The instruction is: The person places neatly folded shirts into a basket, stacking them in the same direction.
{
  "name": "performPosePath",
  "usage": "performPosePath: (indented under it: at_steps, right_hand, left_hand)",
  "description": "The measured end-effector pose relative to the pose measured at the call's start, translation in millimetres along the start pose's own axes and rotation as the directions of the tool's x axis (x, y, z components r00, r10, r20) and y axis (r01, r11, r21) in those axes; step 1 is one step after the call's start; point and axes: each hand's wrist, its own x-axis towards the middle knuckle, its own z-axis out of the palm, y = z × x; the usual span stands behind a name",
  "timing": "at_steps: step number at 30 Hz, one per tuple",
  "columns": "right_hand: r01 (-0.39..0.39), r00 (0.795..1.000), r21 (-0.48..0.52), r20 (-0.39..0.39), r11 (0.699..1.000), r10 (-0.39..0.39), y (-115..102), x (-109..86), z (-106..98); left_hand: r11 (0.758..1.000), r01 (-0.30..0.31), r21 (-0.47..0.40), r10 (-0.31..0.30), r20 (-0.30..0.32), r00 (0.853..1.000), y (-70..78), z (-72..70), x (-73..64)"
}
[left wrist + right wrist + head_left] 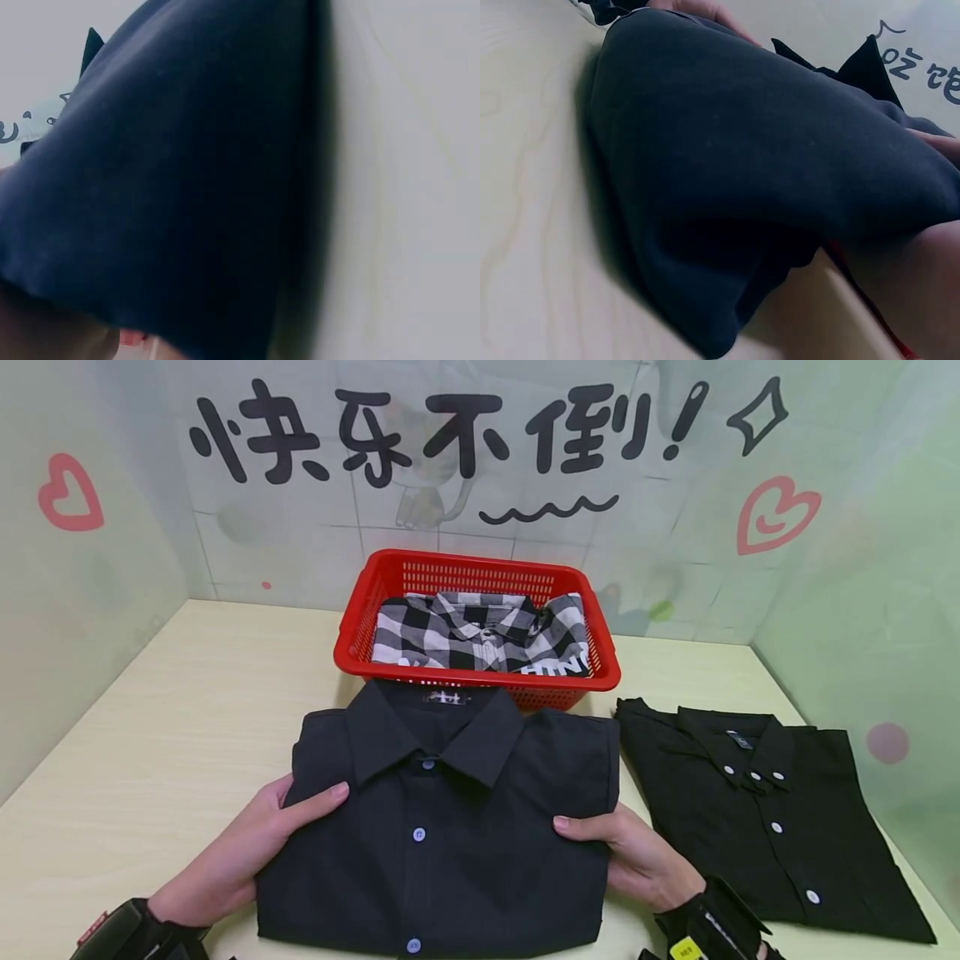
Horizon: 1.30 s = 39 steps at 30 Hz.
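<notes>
A folded dark navy shirt (480,852) with a collar and pale buttons is held between both hands, collar toward the basket. My left hand (273,827) grips its left side, thumb on top and the fingers hidden beneath. On the opposite side my right hand (637,852) holds it the same way, thumb lying on the front. In the left wrist view the shirt (172,165) fills much of the picture. Seen from the right wrist, the shirt's underside (727,150) hangs close over the table, one corner drooping.
Behind the navy shirt stands a red plastic basket (348,643) with a folded black-and-white checked shirt (480,639) inside. A folded black button-down shirt (757,827) lies on the right of the pale wooden table (112,760). Printed wall panels (480,539) enclose the back and sides.
</notes>
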Motion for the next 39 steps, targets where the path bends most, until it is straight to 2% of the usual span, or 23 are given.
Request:
performPosePath:
  at_steps: [11, 18, 23, 28, 33, 36, 39]
  right_hand:
    - [0.051, 0.994, -0.011, 0.093, 0.999, -0.049, 1.3, -2.9, -2.0]
    - [0.071, 0.993, -0.003, 0.098, 0.998, -0.07, 0.3, -3.3, -1.6]
    - [0.082, 0.992, -0.002, 0.096, 0.997, -0.082, -0.5, -2.8, -0.9]
    - [0.089, 0.991, 0.014, 0.094, 0.996, -0.09, -0.5, -2.1, -0.5]
    - [0.092, 0.992, 0.021, 0.087, 0.996, -0.093, -0.6, -0.7, -1.4]
    - [0.092, 0.992, 0.021, 0.083, 0.995, -0.094, -1.1, 0.5, -1.9]
    - [0.094, 0.992, 0.02, 0.083, 0.995, -0.096, -1.5, 0.9, -2.4]
  left_hand:
    - [0.995, -0.097, 0.006, 0.097, 0.013, 0.995, -2.3, -0.5, -4.3]
    - [0.985, -0.17, -0.041, 0.171, 0.021, 0.985, -1.3, 0.6, -7.3]
    - [0.977, -0.195, -0.089, 0.197, 0.006, 0.98, -1.6, 2.3, -8.9]
    - [0.961, -0.229, -0.156, 0.228, -0.021, 0.973, -3.8, 1.6, -9.7]
    - [0.93, -0.279, -0.238, 0.28, -0.031, 0.959, -6.0, -0.8, -11.0]
    - [0.917, -0.285, -0.28, 0.287, -0.033, 0.957, -5.6, -2.6, -11.2]
    - [0.916, -0.284, -0.283, 0.287, -0.029, 0.957, -4.2, -3.8, -10.7]
